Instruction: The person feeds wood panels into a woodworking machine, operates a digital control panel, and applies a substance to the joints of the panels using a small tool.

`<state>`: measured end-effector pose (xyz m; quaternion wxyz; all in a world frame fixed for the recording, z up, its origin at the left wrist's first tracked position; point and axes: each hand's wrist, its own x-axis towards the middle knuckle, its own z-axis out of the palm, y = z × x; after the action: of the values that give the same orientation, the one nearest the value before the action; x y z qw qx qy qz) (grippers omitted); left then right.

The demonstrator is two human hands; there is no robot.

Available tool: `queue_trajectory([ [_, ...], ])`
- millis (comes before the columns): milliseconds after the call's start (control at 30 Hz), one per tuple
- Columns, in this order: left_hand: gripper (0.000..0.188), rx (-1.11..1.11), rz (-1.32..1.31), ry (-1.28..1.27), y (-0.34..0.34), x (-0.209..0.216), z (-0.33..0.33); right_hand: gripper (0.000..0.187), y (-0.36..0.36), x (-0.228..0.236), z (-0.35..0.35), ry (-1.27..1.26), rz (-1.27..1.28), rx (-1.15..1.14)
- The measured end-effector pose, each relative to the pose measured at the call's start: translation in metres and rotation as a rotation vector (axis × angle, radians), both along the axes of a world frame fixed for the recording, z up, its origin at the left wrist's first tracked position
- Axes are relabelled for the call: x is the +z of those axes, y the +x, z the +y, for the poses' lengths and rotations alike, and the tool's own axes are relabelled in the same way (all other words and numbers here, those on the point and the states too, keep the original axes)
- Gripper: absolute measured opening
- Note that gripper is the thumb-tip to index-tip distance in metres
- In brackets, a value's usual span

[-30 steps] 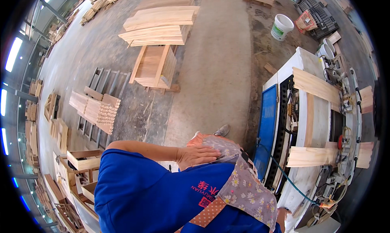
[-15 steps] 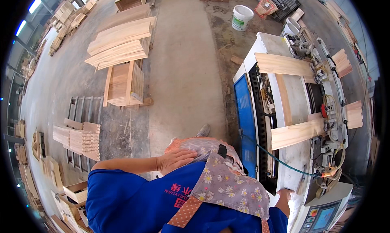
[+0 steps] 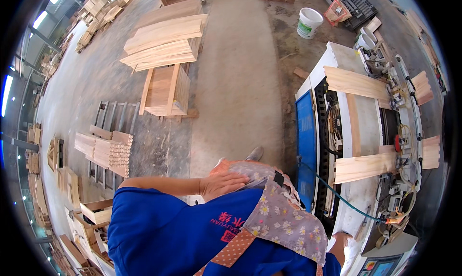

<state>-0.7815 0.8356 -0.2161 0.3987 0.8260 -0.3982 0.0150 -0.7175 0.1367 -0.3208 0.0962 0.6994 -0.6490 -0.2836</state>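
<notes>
My left hand point(image 3: 224, 185) lies flat against the flowered apron point(image 3: 288, 223) at my waist, fingers stretched out, holding nothing. My right hand point(image 3: 340, 239) rests on the white frame point(image 3: 353, 216) of a woodworking machine, close to its near end; its fingers show only in part and no object shows in it. Ahead of that hand, a pale wooden board point(image 3: 363, 168) lies across the machine under its clamps. Farther along, a second board point(image 3: 356, 82) lies across in the same way. A teal hose point(image 3: 339, 196) runs over the frame between my right hand and the nearer board.
A control panel point(image 3: 380, 266) sits beside my right arm. The machine's blue door point(image 3: 305, 148) stands out toward the aisle. On the left are stacked boards point(image 3: 163, 40) and a slatted rack with grooved pieces point(image 3: 108, 153). A white bucket point(image 3: 309, 23) stands beyond the machine.
The whole view has shifted, so the machine and stacks sit farther right in the picture. Both hands keep their places, on the apron and on the machine frame. The boards have not moved.
</notes>
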Motion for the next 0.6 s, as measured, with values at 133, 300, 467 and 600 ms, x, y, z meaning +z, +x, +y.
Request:
queue_trajectory([
  [133,0.053,-0.009,0.003,-0.007,0.004,0.003,0.0,0.12,-0.015,-0.018,-0.025,-0.107,-0.068,-0.072],
  [300,0.055,0.001,0.008,0.01,0.0,0.005,-0.001,0.112,-0.006,-0.006,-0.007,-0.084,-0.058,-0.027],
  [467,0.055,0.011,0.002,0.023,-0.004,0.012,-0.003,0.105,-0.006,-0.011,-0.011,-0.063,-0.208,-0.109],
  [600,0.055,-0.036,-0.002,-0.017,0.007,0.006,0.001,0.103,-0.038,-0.049,-0.068,-0.339,-0.788,-0.359],
])
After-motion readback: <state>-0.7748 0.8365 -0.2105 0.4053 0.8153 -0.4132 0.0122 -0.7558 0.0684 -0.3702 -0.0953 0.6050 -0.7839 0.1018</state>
